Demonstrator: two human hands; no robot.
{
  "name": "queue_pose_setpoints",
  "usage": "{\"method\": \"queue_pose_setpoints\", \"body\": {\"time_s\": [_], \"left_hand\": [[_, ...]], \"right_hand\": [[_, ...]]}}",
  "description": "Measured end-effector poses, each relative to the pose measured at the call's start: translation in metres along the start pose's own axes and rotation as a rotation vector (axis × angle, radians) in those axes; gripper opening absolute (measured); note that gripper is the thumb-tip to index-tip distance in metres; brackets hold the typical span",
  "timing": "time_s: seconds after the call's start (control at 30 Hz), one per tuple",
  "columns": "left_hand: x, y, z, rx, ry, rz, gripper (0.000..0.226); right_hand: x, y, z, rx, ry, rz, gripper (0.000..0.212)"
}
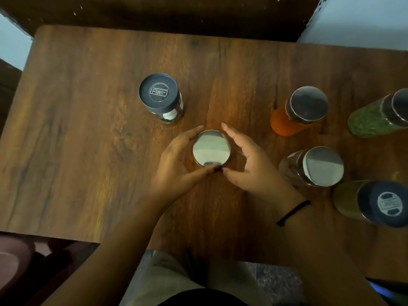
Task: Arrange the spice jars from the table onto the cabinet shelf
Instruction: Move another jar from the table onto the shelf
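Note:
A steel-lidded jar [211, 148] stands upright in the middle of the wooden table [88, 140], seen from straight above. My left hand [180, 164] curves around its left side, fingertips and thumb touching the lid's rim. My right hand [245, 160] cups its right side with a small gap at the fingers, thumb meeting the left thumb at the near edge. A dark-lidded jar [159, 93] stands farther back left. To the right stand an orange-filled jar [298, 111], a green-filled jar [379, 115], a clear jar with a steel lid [318, 166] and a yellowish jar with a dark lid [371, 204].
A dark wooden panel [154, 12] runs along the table's far edge. Pale wall shows at the far left and far right corners. A pinkish round object [13, 259] lies below the table's near left corner. No cabinet shelf is in view.

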State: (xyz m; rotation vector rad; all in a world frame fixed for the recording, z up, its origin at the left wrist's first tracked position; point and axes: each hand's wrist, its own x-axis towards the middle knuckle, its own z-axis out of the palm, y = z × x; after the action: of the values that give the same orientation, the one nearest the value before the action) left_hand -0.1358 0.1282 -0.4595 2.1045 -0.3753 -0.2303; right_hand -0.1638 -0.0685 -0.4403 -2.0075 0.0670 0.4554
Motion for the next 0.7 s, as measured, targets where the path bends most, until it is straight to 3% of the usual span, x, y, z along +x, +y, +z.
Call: {"method": "queue_pose_setpoints", "body": {"time_s": [0.4,0.7], "left_hand": [[0.000,-0.003,0.006,0.018,-0.013,-0.029,0.088],[-0.002,0.016,-0.027,-0.317,0.076,-0.136,0.085]], "right_hand": [[0.007,0.009,0.003,-0.047,0.022,-0.042,0.082],[-0.002,-0.011,-0.013,0.170,0.114,-0.096,0.071]]}}
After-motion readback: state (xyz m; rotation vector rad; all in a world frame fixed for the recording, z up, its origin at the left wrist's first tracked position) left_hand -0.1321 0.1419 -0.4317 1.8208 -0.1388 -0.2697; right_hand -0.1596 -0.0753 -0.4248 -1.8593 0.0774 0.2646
